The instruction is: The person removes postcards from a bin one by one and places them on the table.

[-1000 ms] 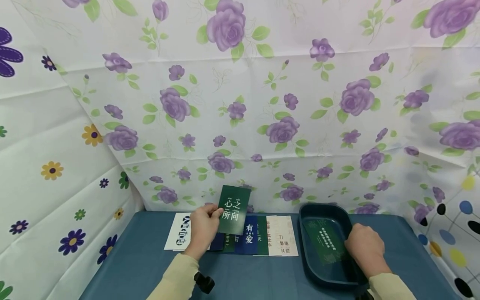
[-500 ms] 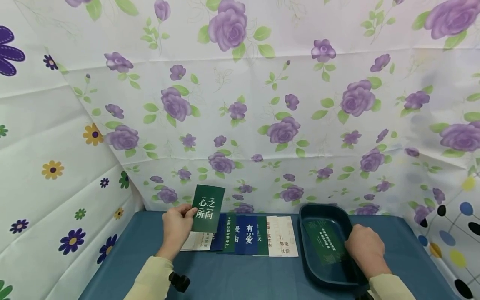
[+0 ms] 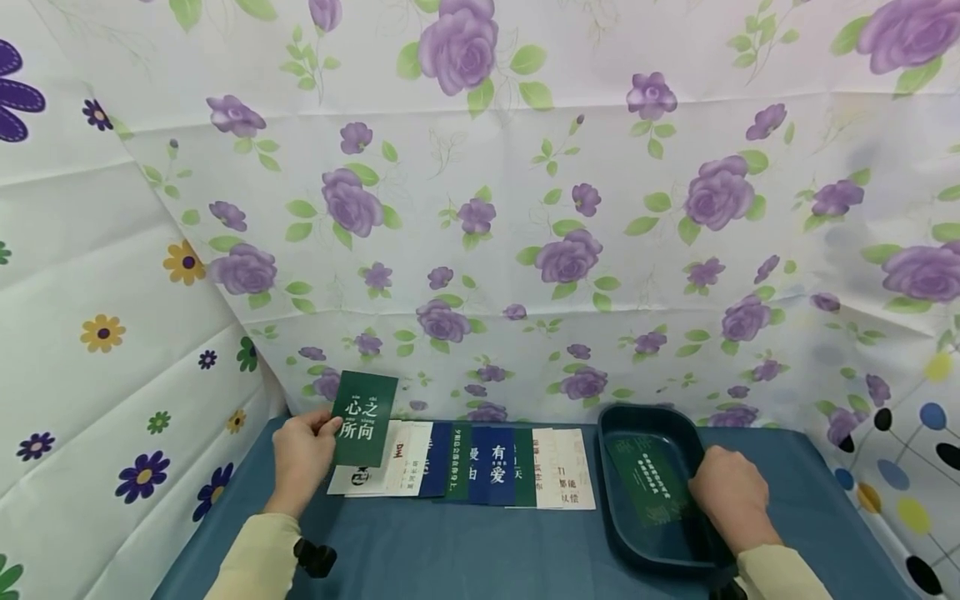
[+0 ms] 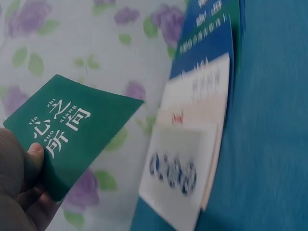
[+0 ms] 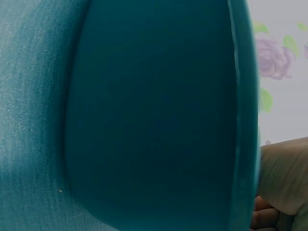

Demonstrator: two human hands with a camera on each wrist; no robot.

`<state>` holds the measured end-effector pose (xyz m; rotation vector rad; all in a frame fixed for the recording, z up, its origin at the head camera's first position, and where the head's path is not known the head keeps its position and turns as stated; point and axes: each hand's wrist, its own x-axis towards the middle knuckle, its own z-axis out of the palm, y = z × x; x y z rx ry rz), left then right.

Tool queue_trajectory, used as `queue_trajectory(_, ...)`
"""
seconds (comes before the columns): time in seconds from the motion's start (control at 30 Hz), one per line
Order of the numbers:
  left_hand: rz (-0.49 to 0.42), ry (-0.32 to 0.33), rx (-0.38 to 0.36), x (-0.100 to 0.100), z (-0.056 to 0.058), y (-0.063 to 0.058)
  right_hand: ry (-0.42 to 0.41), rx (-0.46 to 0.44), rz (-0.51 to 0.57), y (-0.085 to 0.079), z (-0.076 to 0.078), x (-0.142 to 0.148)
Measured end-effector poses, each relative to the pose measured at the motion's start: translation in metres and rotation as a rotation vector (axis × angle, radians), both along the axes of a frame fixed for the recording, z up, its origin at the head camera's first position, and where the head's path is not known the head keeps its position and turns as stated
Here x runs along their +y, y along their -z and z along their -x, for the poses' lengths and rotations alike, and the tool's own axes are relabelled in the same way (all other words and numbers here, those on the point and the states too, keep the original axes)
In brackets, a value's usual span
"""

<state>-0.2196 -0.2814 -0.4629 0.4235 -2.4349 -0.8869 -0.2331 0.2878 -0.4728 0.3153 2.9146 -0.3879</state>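
Note:
My left hand [image 3: 303, 457] pinches a green card [image 3: 369, 419] with white lettering between thumb and fingers, tilted up above the left end of a row of overlapping cards [image 3: 480, 471]. In the left wrist view the thumb lies on the face of the green card [image 4: 89, 125], and a white card [image 4: 173, 175] with dark blue print forms the row's near end. My right hand [image 3: 731, 498] grips the right rim of a dark teal tray [image 3: 617, 533]; its fingers are partly hidden. Inside the tray lies another green card [image 3: 647, 482] with white print.
A blue cloth [image 3: 465, 558] covers the table. Behind it hangs a white curtain [image 3: 495, 242] with purple roses, and another flowered sheet [image 3: 90, 400] closes the left side. A dotted sheet [image 3: 915, 492] stands on the right. The tray's side wall [image 5: 154, 115] fills the right wrist view.
My left hand has carried the green card leftward along the row, from over its middle to its left end, uncovering the cards between. The right hand stays at the tray.

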Motion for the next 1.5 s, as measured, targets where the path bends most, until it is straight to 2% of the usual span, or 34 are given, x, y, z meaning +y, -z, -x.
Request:
queue_trajectory(0.17, -0.008, -0.024, -0.059, -0.019, -0.002, 0.013, -0.004, 0.013, -0.006, 0.001, 0.0, 0.0)
queue_trajectory(0.43, -0.013, -0.05, -0.187, -0.039, 0.0, 0.035, 0.005, 0.021, -0.016, 0.002, 0.001, -0.001)
queue_trajectory(0.67, 0.042, -0.012, -0.231, -0.052, 0.002, 0.05, 0.013, 0.028, -0.032, 0.003, 0.004, -0.001)
queue_trajectory(1.2, 0.058, -0.029, -0.379, -0.047, 0.008, 0.06, 0.018, 0.02, -0.027, 0.001, 0.003, -0.002)
queue_trajectory(1.5, 0.099, -0.031, -0.399, -0.045, 0.01, 0.063, 0.03, 0.011, -0.015, 0.002, 0.001, -0.002)
